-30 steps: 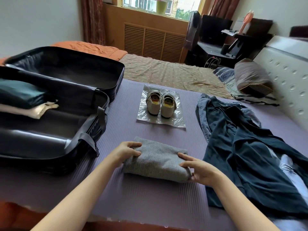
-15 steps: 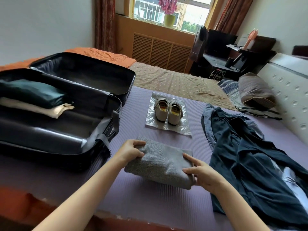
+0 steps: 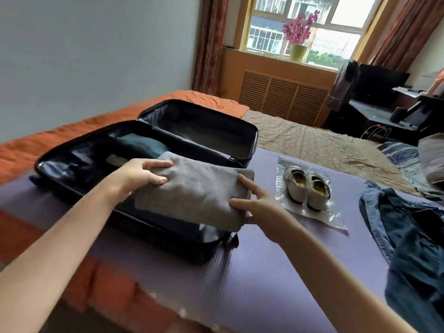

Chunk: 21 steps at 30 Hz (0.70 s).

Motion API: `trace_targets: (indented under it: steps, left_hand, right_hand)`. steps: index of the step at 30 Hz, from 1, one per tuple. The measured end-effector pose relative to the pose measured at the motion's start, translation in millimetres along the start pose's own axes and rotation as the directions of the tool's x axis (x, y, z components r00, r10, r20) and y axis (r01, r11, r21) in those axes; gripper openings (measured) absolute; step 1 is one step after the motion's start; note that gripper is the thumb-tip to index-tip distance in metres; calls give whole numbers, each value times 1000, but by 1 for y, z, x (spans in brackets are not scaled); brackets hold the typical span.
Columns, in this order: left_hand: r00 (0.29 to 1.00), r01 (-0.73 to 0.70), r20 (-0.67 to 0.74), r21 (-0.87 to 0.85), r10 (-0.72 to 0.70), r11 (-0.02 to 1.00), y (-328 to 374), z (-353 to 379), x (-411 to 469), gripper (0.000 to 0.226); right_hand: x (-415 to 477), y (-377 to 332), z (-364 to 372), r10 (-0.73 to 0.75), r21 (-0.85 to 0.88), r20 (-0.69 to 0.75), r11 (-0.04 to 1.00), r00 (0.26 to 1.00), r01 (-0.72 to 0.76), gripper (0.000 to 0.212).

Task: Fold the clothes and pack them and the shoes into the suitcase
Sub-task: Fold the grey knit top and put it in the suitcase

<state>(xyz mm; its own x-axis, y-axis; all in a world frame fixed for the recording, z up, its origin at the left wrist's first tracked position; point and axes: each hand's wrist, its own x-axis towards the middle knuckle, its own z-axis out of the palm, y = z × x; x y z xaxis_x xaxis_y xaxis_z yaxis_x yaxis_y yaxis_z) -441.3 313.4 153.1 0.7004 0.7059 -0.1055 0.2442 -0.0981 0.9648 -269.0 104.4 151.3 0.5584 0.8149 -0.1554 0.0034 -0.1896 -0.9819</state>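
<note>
Left hand [image 3: 141, 174], right hand [image 3: 254, 205] gripping folded grey garment [image 3: 197, 193], above open suitcase [image 3: 206, 131]

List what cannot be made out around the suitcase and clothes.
Head view: the grey folded garment and the left hand hide much of the suitcase.
Head view: lower fingers of the right hand are hidden under that garment.
Head view: the dark blue clothes are cut off by the right edge and blurred.

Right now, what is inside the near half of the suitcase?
A dark green folded garment and a pale one at its edge show. The grey folded garment, gripped by the left hand and right hand, covers the rest of that half.
</note>
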Motion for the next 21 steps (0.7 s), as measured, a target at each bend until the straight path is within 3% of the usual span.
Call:
trace_targets:
  steps: [3, 7, 12, 15, 21]
  left_hand:
    - [991, 48, -122, -29, -52, 998, -21, -59, 12, 51]
    - [962, 105, -246, -56, -116, 993, -52, -111, 32, 60]
    - [943, 171, -287, -27, -172, 985, -64, -163, 80, 65]
    - [922, 266, -302, 37, -243, 963, -77, -185, 98, 67]
    - [886, 351, -382, 180, -264, 919, -113, -188, 121, 67]
  right_hand:
    - [46, 2, 64, -36, -50, 34, 998, 999, 38, 81]
    - [99, 14, 128, 28, 5, 75, 1000, 997, -28, 88]
    - [151, 26, 179, 88, 119, 82, 988, 993, -97, 90]
    - [168, 34, 212, 88, 66, 54, 994, 995, -91, 100]
    - [172, 61, 250, 76, -124, 27, 990, 997, -72, 87]
